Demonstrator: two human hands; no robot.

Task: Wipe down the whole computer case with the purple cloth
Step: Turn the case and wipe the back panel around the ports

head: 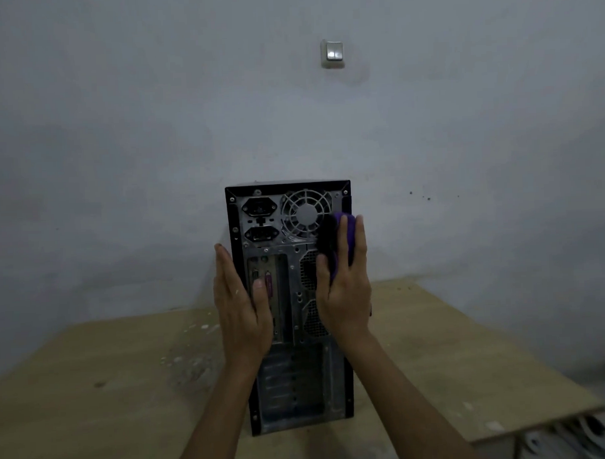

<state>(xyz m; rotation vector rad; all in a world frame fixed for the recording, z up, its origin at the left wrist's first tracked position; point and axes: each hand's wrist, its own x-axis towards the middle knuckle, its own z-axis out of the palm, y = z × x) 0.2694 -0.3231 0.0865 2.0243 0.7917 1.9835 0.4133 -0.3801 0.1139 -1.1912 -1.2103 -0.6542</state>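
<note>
Now, right fingers (358, 234) lying straight over the bunched purple cloth (341, 241), thumb tucked under its lower edge, pressing it flat against the rear panel beside the fan grille (305, 213). Left hand (240, 307) open too, fingers straight along the left edge, thumb across the port plate, steadying. Computer case (292, 384) standing upright on the wooden tabletop (93, 374), back facing the camera. Probably stiff, heavy steel, sharp-edged at the vents; best braced by the side walls. Cloth soft, limp, easily snagged on screws and slots. One case, one cloth, two hands, one wall switch (332, 53).
</note>
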